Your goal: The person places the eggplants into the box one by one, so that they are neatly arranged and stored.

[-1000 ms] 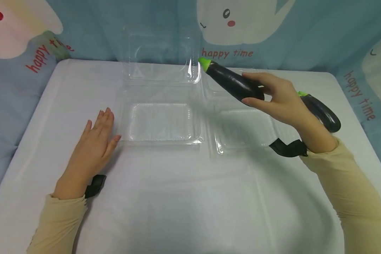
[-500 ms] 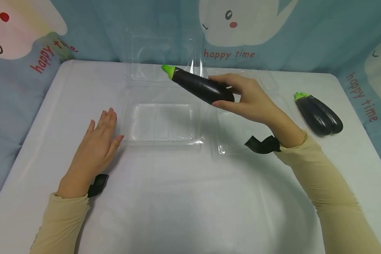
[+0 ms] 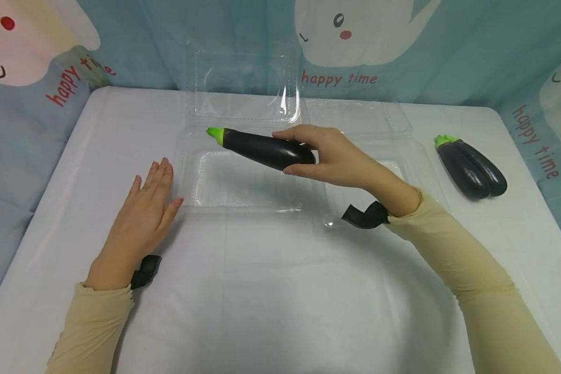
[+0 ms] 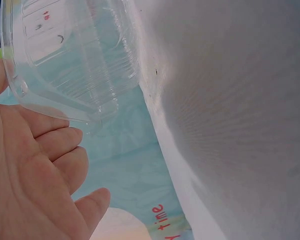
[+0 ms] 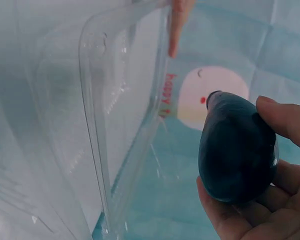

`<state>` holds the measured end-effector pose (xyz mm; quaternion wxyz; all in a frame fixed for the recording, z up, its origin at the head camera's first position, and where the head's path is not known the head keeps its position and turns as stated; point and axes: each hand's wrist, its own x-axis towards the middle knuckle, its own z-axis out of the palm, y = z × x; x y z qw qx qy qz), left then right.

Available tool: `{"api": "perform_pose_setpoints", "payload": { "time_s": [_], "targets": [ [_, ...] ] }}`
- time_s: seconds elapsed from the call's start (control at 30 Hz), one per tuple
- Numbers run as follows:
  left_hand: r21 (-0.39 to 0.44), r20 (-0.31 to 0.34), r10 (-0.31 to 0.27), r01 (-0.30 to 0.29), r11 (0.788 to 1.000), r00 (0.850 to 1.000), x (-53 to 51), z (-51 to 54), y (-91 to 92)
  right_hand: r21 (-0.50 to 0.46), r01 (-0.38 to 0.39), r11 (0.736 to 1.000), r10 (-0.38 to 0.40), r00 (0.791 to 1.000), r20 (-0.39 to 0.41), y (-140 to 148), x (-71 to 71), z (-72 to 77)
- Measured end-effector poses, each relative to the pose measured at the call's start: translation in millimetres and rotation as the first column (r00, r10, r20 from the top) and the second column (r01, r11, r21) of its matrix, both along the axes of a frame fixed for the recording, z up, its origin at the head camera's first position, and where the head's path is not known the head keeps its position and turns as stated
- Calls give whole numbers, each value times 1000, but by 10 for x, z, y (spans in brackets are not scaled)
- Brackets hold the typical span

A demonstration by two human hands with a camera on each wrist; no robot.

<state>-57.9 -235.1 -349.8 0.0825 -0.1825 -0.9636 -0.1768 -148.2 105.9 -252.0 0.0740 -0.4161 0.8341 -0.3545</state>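
Observation:
My right hand grips a dark eggplant by its thick end, its green stem pointing left. The eggplant is above the left clear plastic box, whose hinged lid stands open at the back. In the right wrist view the eggplant's rounded end sits between thumb and fingers. My left hand lies with straight fingers at the left side of that box. The left wrist view shows those fingers near the box wall; I cannot tell whether they touch it.
Right of the left box is a second clear box, partly behind the right forearm. Two more eggplants lie side by side at the table's right. A blue curtain hangs behind the white table.
My right hand has carried the eggplant leftward and then lower, from above the right box to above the left one. The left hand has stayed almost still.

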Motion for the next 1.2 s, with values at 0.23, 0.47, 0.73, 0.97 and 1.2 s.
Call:
{"api": "perform_pose_setpoints", "payload": {
  "time_s": [0.23, 0.47, 0.73, 0.97, 1.2],
  "targets": [
    [2, 4, 4, -4, 1000, 1000, 3, -2, 4, 58, -41, 997, 42, 999, -10, -90, -22, -52],
    [3, 7, 5, -5, 1000, 1000, 0, -1, 2, 116, -80, 990, 75, 996, 44, -185, -49, -104],
    [13, 4, 3, -3, 1000, 1000, 2, 3, 2, 177, -134, 975, 115, 987, 117, -305, -101, -175],
    [10, -1, 2, -2, 1000, 1000, 3, 0, 7, 232, -190, 954, 153, 973, 171, -392, -138, -222],
    [18, -15, -2, 3, 1000, 1000, 1, 8, 12, 314, -240, 919, 181, 961, 207, -462, -209, -235]
  ]
}}
